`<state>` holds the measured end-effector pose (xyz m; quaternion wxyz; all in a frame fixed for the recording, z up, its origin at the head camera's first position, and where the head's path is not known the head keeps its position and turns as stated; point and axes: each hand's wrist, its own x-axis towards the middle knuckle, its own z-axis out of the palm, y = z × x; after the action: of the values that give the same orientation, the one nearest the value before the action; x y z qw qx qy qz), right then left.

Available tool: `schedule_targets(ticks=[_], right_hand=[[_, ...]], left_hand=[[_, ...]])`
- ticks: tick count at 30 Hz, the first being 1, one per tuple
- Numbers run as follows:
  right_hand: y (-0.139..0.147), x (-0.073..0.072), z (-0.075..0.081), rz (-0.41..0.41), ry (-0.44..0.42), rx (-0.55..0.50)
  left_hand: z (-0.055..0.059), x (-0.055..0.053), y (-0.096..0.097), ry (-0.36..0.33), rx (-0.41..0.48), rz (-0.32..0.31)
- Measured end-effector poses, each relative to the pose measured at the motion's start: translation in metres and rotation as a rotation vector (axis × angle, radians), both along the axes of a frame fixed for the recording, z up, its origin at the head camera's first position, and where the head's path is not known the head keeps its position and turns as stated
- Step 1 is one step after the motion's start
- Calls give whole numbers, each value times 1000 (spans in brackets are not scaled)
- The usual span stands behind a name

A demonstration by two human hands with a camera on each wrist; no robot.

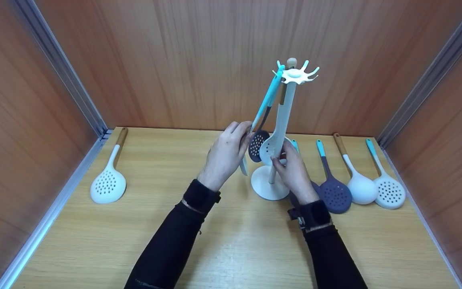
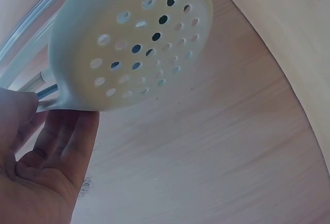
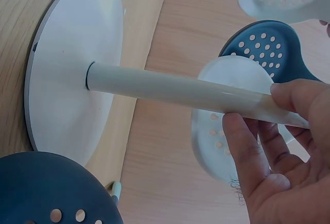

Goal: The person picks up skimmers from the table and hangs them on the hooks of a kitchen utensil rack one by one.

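Note:
A white utensil stand [image 1: 285, 116] stands on the table, its round base [image 1: 260, 185] flat on the wood and its hook ring [image 1: 295, 74] on top. My right hand [image 1: 294, 173] grips the post low down, thumb and fingers around it. With my left hand [image 1: 223, 154] I pinch a white skimmer [image 2: 69, 53] at the neck, just above its perforated head. Its turquoise handle [image 1: 264, 105] slants up to the ring's left side; whether it is hooked there I cannot tell. A dark skimmer [image 1: 256, 143] and a white, wooden-handled skimmer [image 3: 216, 74] hang from the stand.
Right of the stand lie a partly hidden dark utensil [image 1: 315, 188], a dark skimmer [image 1: 335, 196], a white ladle [image 1: 362, 189] and a white skimmer [image 1: 391, 194]. Another white skimmer [image 1: 108, 182] lies at far left. Wooden panels [image 1: 175, 72] enclose the back and sides.

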<state>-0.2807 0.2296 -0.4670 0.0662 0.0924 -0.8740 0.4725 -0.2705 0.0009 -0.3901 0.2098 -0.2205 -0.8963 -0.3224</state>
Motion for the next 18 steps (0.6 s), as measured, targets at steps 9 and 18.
schedule_targets(ticks=[9,18], right_hand=[[0,0,0,-6,8,13],[0,0,-1,-6,34,27]], left_hand=[[-3,0,2,-13,0,7],[-6,1,3,-37,2,-8]])
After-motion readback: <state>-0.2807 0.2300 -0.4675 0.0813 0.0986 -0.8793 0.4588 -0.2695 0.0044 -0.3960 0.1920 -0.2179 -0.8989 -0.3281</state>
